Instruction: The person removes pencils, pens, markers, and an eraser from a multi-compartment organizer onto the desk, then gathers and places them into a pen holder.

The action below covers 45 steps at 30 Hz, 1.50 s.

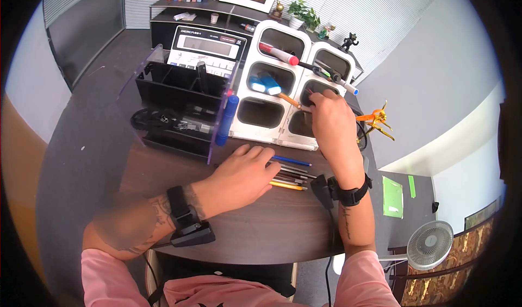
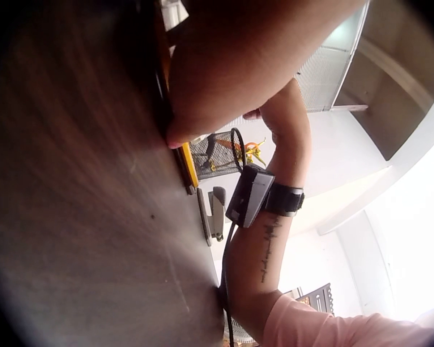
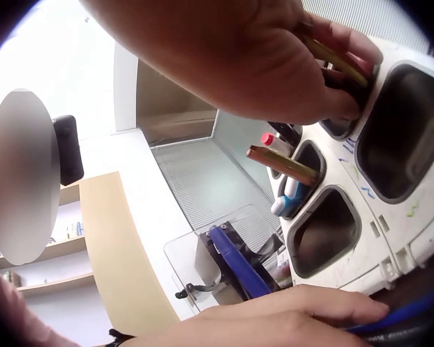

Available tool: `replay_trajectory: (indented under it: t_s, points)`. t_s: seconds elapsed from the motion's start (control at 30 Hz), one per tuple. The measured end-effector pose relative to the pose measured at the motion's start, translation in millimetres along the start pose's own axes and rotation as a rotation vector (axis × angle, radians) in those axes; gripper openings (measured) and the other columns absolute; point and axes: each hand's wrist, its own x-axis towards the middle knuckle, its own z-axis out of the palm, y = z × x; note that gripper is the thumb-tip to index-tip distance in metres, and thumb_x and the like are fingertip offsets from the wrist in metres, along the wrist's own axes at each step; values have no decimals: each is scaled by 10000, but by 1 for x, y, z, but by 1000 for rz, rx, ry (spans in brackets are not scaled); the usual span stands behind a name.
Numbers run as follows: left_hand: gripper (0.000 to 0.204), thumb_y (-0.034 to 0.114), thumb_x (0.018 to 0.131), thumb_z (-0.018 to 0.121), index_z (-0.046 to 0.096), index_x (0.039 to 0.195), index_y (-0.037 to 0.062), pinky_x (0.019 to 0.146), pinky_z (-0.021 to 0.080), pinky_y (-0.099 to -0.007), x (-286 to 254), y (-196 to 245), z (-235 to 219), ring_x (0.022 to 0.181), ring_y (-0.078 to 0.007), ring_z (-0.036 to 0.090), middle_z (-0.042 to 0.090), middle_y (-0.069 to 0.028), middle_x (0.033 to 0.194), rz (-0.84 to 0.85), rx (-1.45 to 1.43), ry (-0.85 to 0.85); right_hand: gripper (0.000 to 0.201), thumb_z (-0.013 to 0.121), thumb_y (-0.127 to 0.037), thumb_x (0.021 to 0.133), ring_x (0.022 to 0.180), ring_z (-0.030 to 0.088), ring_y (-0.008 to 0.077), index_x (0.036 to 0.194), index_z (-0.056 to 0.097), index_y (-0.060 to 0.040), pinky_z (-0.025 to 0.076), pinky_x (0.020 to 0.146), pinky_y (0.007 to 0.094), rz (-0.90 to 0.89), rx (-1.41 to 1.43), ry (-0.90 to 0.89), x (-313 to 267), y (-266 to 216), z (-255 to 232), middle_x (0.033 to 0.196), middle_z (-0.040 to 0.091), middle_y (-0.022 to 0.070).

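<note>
My right hand (image 1: pixel 334 117) reaches into the middle right compartment of the white organizer (image 1: pixel 280 139). In the right wrist view, its thumb and fingers pinch a slim yellow-brown stick (image 3: pixel 336 61), partly hidden by the hand. My left hand (image 1: pixel 242 176) rests on the table, fingers spread loosely over a bunch of pencils. A blue pencil (image 1: pixel 292 160) and a yellow pencil (image 1: pixel 288 186) stick out beside it, with several darker ones between them. In the middle left compartment lean a wooden stick (image 3: pixel 282 163) and blue-and-white markers (image 1: pixel 265 84). A red-capped marker (image 1: pixel 280 53) lies in the top left compartment.
A black desk caddy (image 1: pixel 174 81) with clear sides stands left of the organizer, a blue marker (image 1: pixel 227 119) upright at its side. Behind it sits a calculator (image 1: pixel 206 46). A mesh holder (image 2: pixel 215 155) with golden ornaments and a stapler (image 2: pixel 217 213) are on the right.
</note>
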Motion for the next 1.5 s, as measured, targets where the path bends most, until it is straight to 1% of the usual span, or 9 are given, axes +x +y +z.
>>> replay_trajectory:
  t_s: [0.2,0.27,0.63,0.8,1.1,1.13,1.2,1.33,1.5]
  points:
    - [362,219,816,767,624,1086,25,1003,456,-418,1,0,-1,1158,-320,559,555,-149,1232,9,9,-2,162,656,16,836,904,657,388,977,736,7,526,818,451,11,158,-8,1,11,-10,940,673,165]
    - [366,221,815,769,626,1089,25,998,458,-418,0,-1,0,1158,-321,559,555,-148,1230,6,-2,-3,288,578,114,748,883,676,397,975,744,46,551,803,455,-19,185,7,-1,9,-13,927,670,218]
    - [363,215,816,770,627,1094,31,984,464,-415,-1,-1,1,1152,-320,564,553,-141,1221,14,5,14,251,632,113,767,910,672,392,980,737,34,536,835,438,-11,248,-14,-1,19,-12,967,689,202]
    - [364,214,815,771,626,1090,25,991,462,-412,1,-1,0,1155,-322,564,551,-144,1220,19,11,-10,242,648,103,761,902,676,388,973,740,28,539,826,431,-26,336,-26,-1,24,-41,962,693,210]
    - [337,181,801,771,634,1062,19,1030,442,-424,2,3,-4,1168,-314,545,546,-143,1222,50,65,35,298,713,101,738,811,682,334,1015,748,-4,548,717,359,-49,557,-260,-26,39,-133,959,707,133]
    - [332,177,793,772,635,1053,21,1036,438,-424,2,3,-5,1168,-311,545,549,-142,1215,67,91,41,298,713,101,738,811,682,334,1015,748,-4,548,717,359,-45,556,-261,-25,39,-132,959,707,133]
    - [328,174,785,772,636,1043,24,1042,435,-423,2,4,-4,1168,-308,544,551,-141,1209,91,114,37,305,716,107,726,811,684,333,1007,752,-7,551,719,360,-224,516,-281,-20,31,-123,959,708,128]
    - [275,170,768,764,638,973,36,989,454,-401,0,8,-5,1110,-278,559,579,-110,1097,65,166,41,273,717,84,732,837,688,344,991,747,3,546,730,369,-239,540,-339,-10,27,-91,939,713,142]
    - [158,119,752,699,614,871,63,893,481,-379,-1,21,-14,999,-246,593,584,-65,907,5,321,-30,241,720,55,740,851,687,358,975,744,13,548,758,382,-80,581,-388,-4,34,-74,940,714,156]
